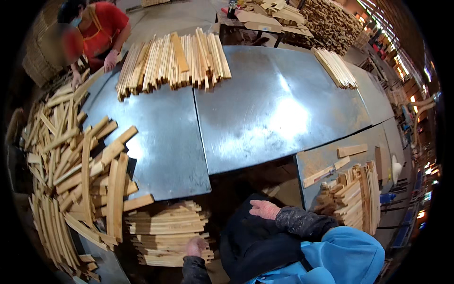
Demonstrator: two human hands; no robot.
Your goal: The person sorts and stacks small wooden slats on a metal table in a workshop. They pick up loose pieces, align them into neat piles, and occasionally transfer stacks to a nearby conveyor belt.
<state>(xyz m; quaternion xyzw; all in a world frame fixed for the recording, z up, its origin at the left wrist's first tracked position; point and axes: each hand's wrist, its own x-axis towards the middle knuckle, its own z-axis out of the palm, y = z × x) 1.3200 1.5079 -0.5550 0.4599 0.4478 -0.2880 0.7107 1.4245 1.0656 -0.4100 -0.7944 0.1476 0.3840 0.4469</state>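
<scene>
My left hand (195,246), in a pink glove, is at the right end of a stack of wooden strips (165,228) beside my lap. Its fingers are too small and blended with the wood to show their grip. My right hand (265,209), gloved in pink too, is above my dark-clothed lap with its fingers stretched to the left. Nothing shows in it. Dark sleeves cover both forearms.
Loose wooden slats (90,165) form a jumbled heap on the left. Metal-topped tables (246,118) carry a long row of strips (172,61) and a smaller bundle (335,68). More strips (354,199) lie at right. Another person (101,28) handles wood at far left.
</scene>
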